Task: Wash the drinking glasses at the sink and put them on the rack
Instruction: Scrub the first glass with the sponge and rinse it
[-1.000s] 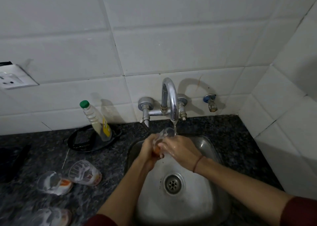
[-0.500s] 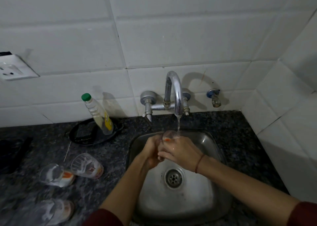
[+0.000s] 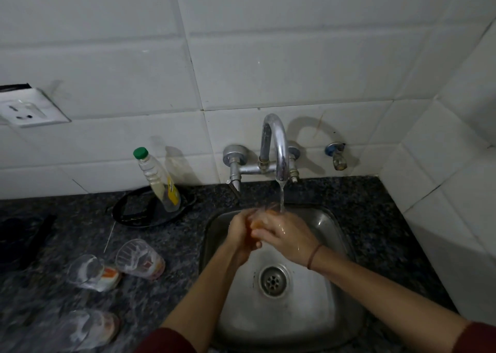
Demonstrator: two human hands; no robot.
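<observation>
Over the steel sink (image 3: 330, 234), my left hand (image 3: 240, 232) and my right hand (image 3: 284, 234) are clasped together around a clear drinking glass (image 3: 271, 208) with orange print. Only its rim and a bit of orange show between the fingers. Water runs from the chrome tap (image 3: 276, 146) onto the glass and my right hand. Three soapy glasses lie on their sides on the dark granite counter to the left: one (image 3: 139, 258) nearest the sink, one (image 3: 91, 272) beside it, one (image 3: 86, 328) at the lower left. No rack is in view.
A dish-soap bottle (image 3: 158, 181) with a green cap leans in a black round tray (image 3: 139, 210) behind the glasses. A wall socket (image 3: 26, 108) is at the left. A dark object (image 3: 24, 240) lies at the counter's far left. A small wall valve (image 3: 336, 155) sits right of the tap.
My hands have lowered and closed more tightly around the glass under the stream, hiding most of it. The view has tilted slightly; the glasses on the counter have not moved.
</observation>
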